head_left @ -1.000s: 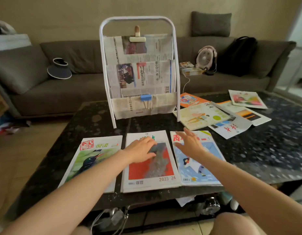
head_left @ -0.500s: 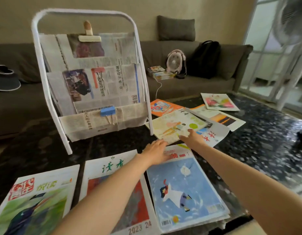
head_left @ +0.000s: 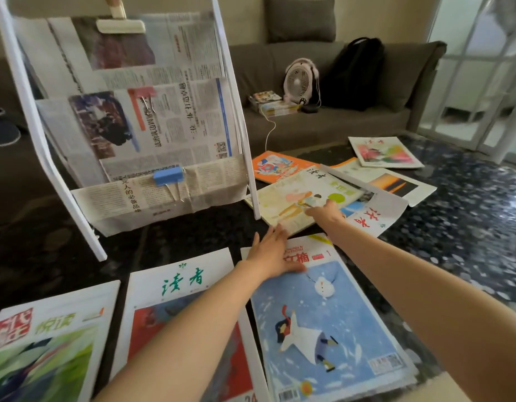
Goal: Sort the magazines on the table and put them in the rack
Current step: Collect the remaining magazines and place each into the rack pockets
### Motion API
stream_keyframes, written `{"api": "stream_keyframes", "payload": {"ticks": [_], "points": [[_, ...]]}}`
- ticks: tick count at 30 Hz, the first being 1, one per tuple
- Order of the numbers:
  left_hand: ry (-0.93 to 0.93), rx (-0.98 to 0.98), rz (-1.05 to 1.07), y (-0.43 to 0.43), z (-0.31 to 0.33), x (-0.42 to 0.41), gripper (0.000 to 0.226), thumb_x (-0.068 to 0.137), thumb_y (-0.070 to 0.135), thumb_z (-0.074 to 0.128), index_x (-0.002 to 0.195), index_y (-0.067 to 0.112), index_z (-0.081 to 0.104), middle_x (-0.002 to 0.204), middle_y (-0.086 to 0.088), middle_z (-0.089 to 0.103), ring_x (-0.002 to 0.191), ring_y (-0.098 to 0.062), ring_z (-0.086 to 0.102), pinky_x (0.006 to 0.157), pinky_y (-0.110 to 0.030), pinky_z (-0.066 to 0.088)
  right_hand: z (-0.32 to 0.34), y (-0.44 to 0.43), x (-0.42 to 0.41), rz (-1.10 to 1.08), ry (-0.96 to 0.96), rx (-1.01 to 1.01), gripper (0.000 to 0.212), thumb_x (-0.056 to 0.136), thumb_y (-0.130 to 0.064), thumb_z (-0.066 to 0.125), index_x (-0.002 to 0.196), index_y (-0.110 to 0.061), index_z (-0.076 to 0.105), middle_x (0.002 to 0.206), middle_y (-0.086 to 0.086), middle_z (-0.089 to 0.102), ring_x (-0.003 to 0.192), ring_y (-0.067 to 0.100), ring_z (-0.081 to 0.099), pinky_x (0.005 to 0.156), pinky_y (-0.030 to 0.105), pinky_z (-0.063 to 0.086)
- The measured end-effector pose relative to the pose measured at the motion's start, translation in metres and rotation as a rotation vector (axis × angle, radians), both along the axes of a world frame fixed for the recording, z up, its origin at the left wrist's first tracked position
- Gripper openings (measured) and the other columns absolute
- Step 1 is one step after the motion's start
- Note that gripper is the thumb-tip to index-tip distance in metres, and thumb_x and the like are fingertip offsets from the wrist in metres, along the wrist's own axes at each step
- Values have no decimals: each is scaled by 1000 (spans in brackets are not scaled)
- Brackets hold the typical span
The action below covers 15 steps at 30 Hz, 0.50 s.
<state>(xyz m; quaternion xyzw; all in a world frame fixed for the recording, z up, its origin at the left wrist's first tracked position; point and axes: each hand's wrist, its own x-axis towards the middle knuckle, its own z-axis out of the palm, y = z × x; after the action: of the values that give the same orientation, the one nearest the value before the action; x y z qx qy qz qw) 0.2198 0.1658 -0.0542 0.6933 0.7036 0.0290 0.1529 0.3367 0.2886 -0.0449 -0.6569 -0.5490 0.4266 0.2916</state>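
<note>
Three magazines lie in a row at the table's near edge: a green bird cover (head_left: 42, 352), a red cover (head_left: 181, 309) and a blue snow cover (head_left: 326, 320). My left hand (head_left: 274, 253) lies flat and open on the blue magazine's top left corner. My right hand (head_left: 325, 214) rests with fingers on a pale yellow magazine (head_left: 297, 201) just beyond. Further right lie an orange magazine (head_left: 277, 166), a white one with red characters (head_left: 372, 219), a sunset cover (head_left: 393, 184) and a pink-and-green cover (head_left: 384, 152). The white rack (head_left: 28, 111), lined with clipped newspapers, stands at the left.
The dark speckled table (head_left: 468, 227) extends to the right. Behind it a grey sofa (head_left: 338, 126) carries a small fan (head_left: 300, 82), a black backpack (head_left: 355, 74), a cushion and a stack of books (head_left: 268, 103). Glass doors are at the far right.
My view has shifted forward and right. Both hands left the red and blue covers and reached ahead; the right hand now touches the pale yellow magazine, the left rests on the blue one's top.
</note>
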Motion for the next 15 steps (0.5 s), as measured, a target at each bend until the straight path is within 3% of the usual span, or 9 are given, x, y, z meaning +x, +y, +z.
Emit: {"api": "stream_keyframes", "payload": {"ticks": [3,6,9,13,15], "points": [[1,-24,-14,1,1,-1,103,78,61,59,152,12,6,161,-7,-3,149,-23,-2,119,-50,-1,15,4,0,-160,573,-27,63,86,-5,59,142,-9,32,140,12,44,126,30,45,91,36,43],[10,-34,-24,3,2,-1,104,78,63,59,152,13,4,161,-6,-4,149,-22,-2,120,-50,-1,23,10,0,-243,803,-90,57,82,-4,60,136,-10,42,130,13,53,113,29,57,80,33,48],[-2,-25,-20,3,1,0,103,78,62,59,152,13,6,161,-6,-4,149,-22,-1,120,-51,-1,23,8,-3,-246,687,-154,44,83,-11,64,125,-6,51,109,12,62,98,26,62,74,30,52],[-13,-9,-2,0,0,0,103,78,62,59,152,14,5,161,-5,-3,149,-22,-2,120,-52,-1,6,0,-6,-132,482,-190,41,84,-11,67,121,1,52,82,11,58,88,27,63,72,32,54],[-18,14,23,-2,-1,2,104,78,61,59,152,14,2,161,-4,-4,149,-22,-4,119,-51,-3,2,-2,-9,-121,424,-135,31,87,-6,62,116,3,55,81,15,62,76,27,64,62,33,57]]}}
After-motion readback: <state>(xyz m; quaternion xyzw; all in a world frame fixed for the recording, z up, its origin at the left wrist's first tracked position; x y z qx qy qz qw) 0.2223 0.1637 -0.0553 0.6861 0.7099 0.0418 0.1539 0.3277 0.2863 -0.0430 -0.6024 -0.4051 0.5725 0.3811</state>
